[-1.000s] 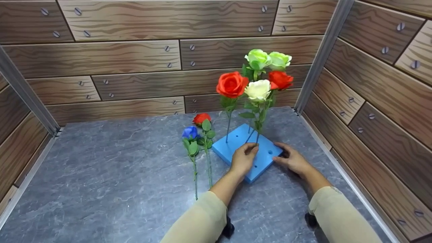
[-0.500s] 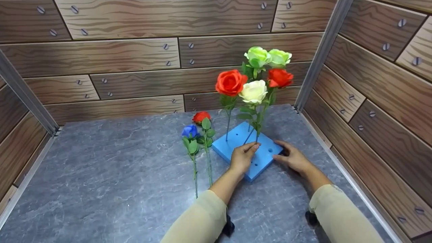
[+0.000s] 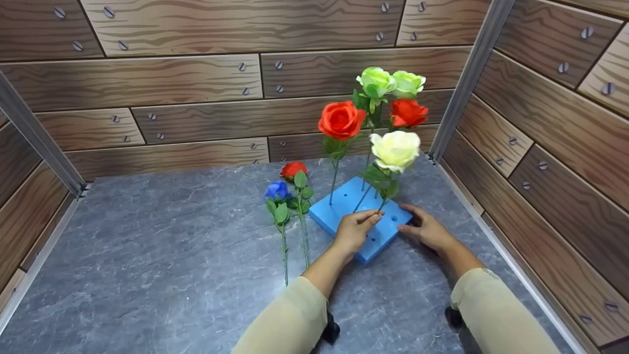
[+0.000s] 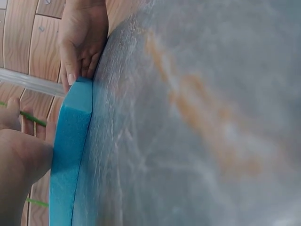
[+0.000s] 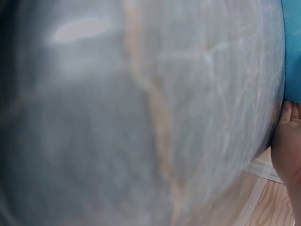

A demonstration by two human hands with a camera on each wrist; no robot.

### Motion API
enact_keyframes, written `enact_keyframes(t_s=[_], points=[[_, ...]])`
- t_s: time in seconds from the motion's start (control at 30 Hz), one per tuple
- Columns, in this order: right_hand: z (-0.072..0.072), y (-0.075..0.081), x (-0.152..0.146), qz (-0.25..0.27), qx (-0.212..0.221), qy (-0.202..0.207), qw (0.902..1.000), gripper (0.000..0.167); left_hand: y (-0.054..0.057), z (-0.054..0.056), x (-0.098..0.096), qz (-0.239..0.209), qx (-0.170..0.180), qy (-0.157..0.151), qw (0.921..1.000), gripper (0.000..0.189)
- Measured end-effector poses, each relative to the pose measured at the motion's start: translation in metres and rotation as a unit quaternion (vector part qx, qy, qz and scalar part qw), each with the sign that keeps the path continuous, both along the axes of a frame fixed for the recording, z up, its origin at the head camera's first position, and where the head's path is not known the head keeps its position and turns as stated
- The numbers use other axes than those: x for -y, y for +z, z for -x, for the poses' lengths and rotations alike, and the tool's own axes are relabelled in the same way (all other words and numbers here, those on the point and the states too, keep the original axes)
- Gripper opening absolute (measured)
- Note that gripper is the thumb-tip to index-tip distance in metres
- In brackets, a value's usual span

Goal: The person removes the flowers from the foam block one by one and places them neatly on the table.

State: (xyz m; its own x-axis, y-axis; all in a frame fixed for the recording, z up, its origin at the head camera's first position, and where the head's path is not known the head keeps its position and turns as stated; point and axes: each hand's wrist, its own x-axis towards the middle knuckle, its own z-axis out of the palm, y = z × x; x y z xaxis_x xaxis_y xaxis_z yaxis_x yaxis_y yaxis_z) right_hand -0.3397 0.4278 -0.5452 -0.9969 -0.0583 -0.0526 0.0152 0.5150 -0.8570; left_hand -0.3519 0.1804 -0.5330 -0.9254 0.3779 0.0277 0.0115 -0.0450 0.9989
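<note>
Between its thumb and fingers, my left hand [image 3: 355, 230] pinches the stem of an artificial white rose [image 3: 395, 150] over the blue foam block [image 3: 322, 210]. The stem leans right; its lower end is hidden by the hand. My right hand [image 3: 428, 231] holds the block's right corner, thumb on one side and fingers on the other. In the left wrist view, the green stem [image 4: 34, 117] passes between the left fingers. Standing in the block are a red rose [image 3: 341, 120] at left, and behind, another red rose [image 3: 409, 113] and two light green roses [image 3: 376, 81].
Left of the block, a blue rose [image 3: 277, 191] and a red rose [image 3: 294, 171] lie on the grey marbled table [image 3: 172, 255]. Holes show in the block's top. Wood-patterned walls [image 3: 186, 83] enclose the back and sides.
The white rose's head has swung right and toward me, its stem now leaning right. My left hand has shifted slightly right. The right hand stays at the block's corner.
</note>
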Motion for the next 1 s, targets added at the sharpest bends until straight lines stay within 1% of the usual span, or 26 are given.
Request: enact_keyframes(t_s=[0.07,0.23,0.37,0.57,0.7,0.83,1.0], points=[[0.0,0.0,0.0,0.001,-0.002,0.002,1.0,0.079,0.0,0.0,0.001,-0.001,0.004,-0.009,1.0,0.039],[0.0,0.0,0.0,-0.002,0.001,-0.001,1.0,0.079,0.0,0.0,0.006,-0.017,0.015,-0.017,0.9996,0.039],[0.0,-0.001,0.0,-0.002,0.001,-0.001,1.0,0.08,0.002,-0.001,0.007,-0.029,0.007,-0.03,0.9991,0.039],[-0.001,0.0,0.001,-0.004,0.005,0.0,1.0,0.079,0.0,-0.002,0.006,-0.041,-0.016,-0.042,0.9981,0.031],[0.0,-0.001,0.001,-0.006,0.008,0.0,0.9999,0.079,-0.002,-0.003,0.008,-0.041,-0.039,-0.049,0.9972,0.032],[0.0,-0.001,0.0,-0.004,0.016,-0.003,0.9999,0.08,0.0,-0.003,0.012,-0.023,-0.061,-0.057,0.9963,0.033],[-0.002,0.002,0.0,0.012,0.024,0.0,0.9997,0.082,0.008,-0.006,0.019,0.011,-0.107,-0.061,0.9923,0.031]])
